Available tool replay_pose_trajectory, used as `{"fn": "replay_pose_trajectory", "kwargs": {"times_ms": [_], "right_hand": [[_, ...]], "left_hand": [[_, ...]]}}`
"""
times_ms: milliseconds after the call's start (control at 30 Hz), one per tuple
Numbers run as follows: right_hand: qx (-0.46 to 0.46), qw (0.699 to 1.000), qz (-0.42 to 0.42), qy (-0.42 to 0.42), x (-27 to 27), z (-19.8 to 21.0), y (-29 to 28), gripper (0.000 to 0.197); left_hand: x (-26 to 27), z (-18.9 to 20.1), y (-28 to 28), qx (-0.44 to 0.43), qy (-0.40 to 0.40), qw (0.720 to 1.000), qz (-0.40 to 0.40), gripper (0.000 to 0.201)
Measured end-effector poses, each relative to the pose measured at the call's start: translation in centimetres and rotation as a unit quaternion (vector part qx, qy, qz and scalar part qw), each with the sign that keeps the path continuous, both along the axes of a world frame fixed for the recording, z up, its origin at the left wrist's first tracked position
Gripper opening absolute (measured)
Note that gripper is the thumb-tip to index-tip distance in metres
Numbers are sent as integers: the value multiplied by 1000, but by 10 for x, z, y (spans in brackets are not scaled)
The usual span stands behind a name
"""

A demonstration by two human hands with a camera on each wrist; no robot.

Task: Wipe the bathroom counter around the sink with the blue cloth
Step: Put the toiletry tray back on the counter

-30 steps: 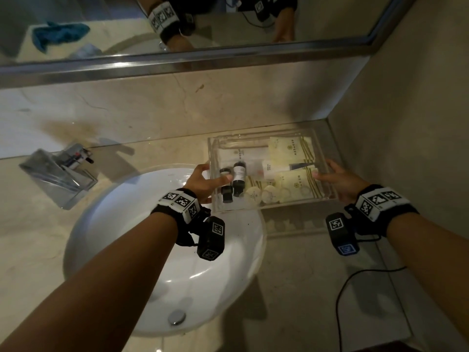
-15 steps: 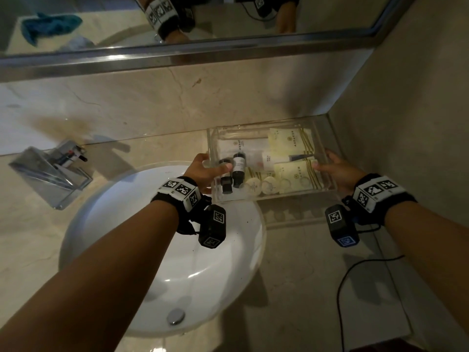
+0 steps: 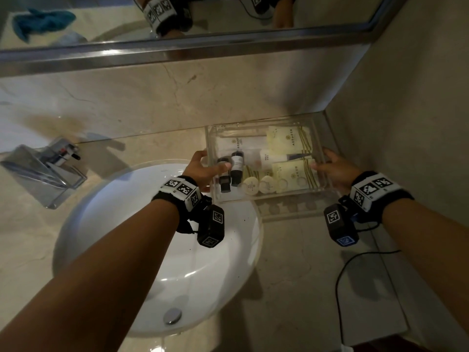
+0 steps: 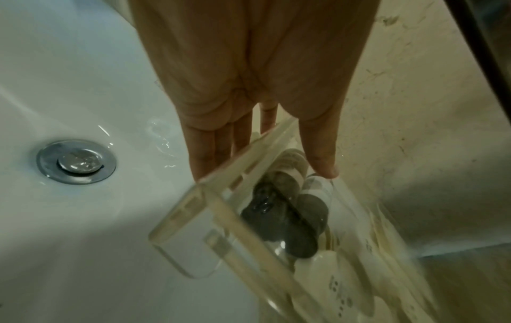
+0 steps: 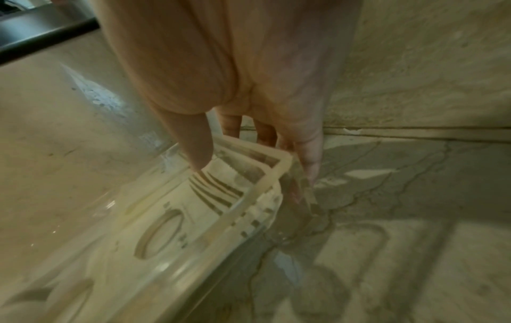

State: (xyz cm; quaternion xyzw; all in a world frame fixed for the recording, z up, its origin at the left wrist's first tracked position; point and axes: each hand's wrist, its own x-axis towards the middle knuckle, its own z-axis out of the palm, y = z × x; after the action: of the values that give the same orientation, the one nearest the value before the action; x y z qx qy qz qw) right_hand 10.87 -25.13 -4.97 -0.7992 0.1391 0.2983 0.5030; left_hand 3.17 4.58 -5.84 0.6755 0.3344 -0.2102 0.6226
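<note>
The crumpled blue cloth (image 3: 43,21) shows only as a mirror reflection at about ten o'clock, so I judge it lies on the counter off toward the person's left, nearer the left hand. The left hand (image 3: 203,168) pinches the left wall of the clear rectangular acrylic tray of toiletries (image 3: 269,196), thumb inside, fingers outside. At two o'clock the right hand (image 3: 335,171) grips the right wall likewise. The tray's long axis runs between them, nine to three.

text: none legible | sachets (image 3: 289,141): print too small
</note>
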Motion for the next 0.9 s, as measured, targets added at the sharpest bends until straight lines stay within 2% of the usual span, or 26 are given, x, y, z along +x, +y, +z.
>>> {"fn": "replay_pose_trajectory", "kwargs": {"times_ms": [300, 567, 900], "right_hand": [[-95, 995, 4, -35, -32, -1, -9, 70], [-141, 989, -5, -42, -44, -3, -14, 64], [-152, 984, -63, -76, -42, -2, -24, 57]], "left_hand": [[-19, 5, 2, -30, 33, 999, -9, 71], [-35, 5, -3, -19, 21, 1000, -11, 61], [-26, 9, -28, -26, -12, 999, -22, 70]]}}
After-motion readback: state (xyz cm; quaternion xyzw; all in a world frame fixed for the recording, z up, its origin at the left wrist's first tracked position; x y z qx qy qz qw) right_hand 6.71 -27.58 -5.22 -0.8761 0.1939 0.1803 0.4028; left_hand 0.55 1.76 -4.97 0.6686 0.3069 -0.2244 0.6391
